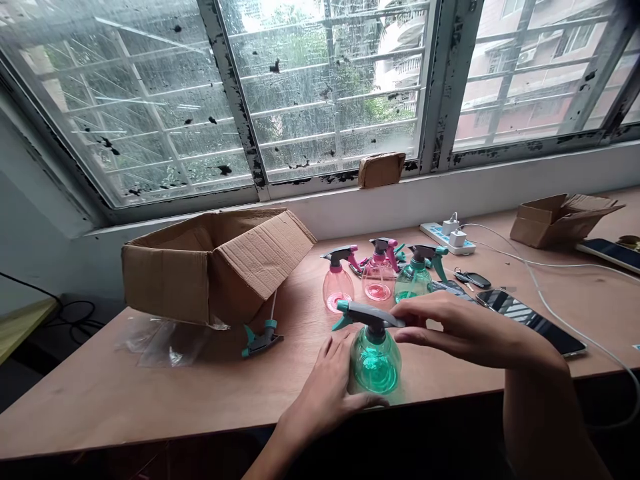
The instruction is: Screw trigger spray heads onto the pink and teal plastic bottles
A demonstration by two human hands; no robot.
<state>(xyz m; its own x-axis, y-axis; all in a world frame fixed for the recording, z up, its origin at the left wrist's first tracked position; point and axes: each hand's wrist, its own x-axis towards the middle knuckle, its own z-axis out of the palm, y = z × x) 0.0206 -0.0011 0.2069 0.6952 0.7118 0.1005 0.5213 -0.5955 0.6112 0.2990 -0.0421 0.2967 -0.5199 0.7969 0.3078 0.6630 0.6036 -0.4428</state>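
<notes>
A clear green spray bottle (377,371) stands upright near the table's front edge. My left hand (325,383) is wrapped round the left side of its body, thumb across the front low down. My right hand (445,327) pinches the back end of the grey-and-teal spray head (373,316), which sits on the bottle's neck with its nozzle pointing left. Just behind stand a pink spray bottle (338,287), a second pink spray bottle (378,277) and another green spray bottle (413,277). To the left lies a loose spray head (263,340) with its tube leaning up against the box.
An open cardboard box (167,283) stands at the left, with clear plastic bags (173,343) before it. At the right are a phone (533,321), keys (473,278), a power strip (447,239) with white cables and a small cardboard box (543,223). Windows line the back.
</notes>
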